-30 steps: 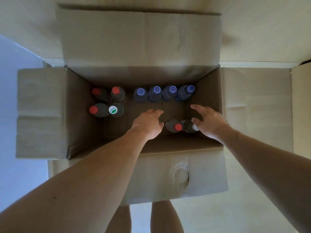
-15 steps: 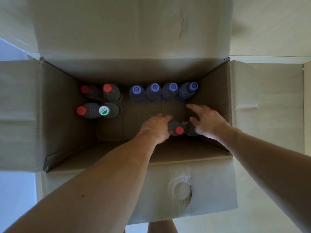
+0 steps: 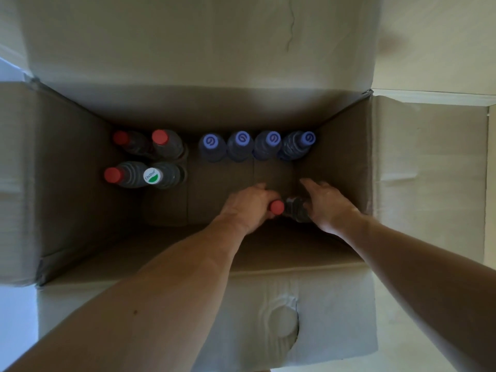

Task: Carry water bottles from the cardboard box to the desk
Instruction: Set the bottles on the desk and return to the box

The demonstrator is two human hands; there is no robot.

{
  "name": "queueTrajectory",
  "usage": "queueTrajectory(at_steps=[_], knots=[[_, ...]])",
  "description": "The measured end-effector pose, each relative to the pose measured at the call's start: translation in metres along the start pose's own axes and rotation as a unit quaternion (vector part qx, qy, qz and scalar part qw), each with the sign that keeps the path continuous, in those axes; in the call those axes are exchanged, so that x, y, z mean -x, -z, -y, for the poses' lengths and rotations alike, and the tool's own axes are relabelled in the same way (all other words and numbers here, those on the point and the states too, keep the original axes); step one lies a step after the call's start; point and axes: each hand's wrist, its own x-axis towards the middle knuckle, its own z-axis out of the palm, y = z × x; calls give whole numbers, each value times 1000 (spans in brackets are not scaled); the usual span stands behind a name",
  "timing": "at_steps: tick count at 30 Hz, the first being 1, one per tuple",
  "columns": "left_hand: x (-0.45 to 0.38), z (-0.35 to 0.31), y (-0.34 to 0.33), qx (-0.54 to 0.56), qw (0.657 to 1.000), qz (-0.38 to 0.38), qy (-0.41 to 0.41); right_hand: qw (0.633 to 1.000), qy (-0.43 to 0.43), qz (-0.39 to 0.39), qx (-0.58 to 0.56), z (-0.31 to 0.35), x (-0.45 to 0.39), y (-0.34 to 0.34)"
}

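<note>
Bottles stood in the box (image 3: 349,162): four blue-capped (image 3: 241,138) along the far wall, four more at the far left, three red-capped (image 3: 159,136) and one white-capped (image 3: 151,176), and two against the near wall. No worktop was in view.

The left hand (image 3: 248,206) was found curled about the neck of the near red-capped bottle (image 3: 277,207); the grip appeared to be at the neck only. The right hand (image 3: 328,204) was laid against the second near bottle (image 3: 296,210), its fingers extended; whether a hold had been closed could not be told.

Risks were judged as follows. A neck grip on a smooth bottle could slip under the weight on lifting. The right bottle could be tipped against the wall if pulled before being grasped. Both forearms were deep in the box, so the near wall could be caught on withdrawal. Dim light inside the box could cause misplacement of fingers.
</note>
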Motion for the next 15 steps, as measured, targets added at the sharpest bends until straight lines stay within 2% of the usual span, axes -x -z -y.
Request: queueTrajectory(at_steps=[8, 15], knots=[[11, 26, 14, 32, 998, -46, 0, 997, -10, 35, 69, 5, -9, -12], [27, 64, 37, 15, 996, -79, 32, 991, 2, 56, 124, 10, -18, -28]])
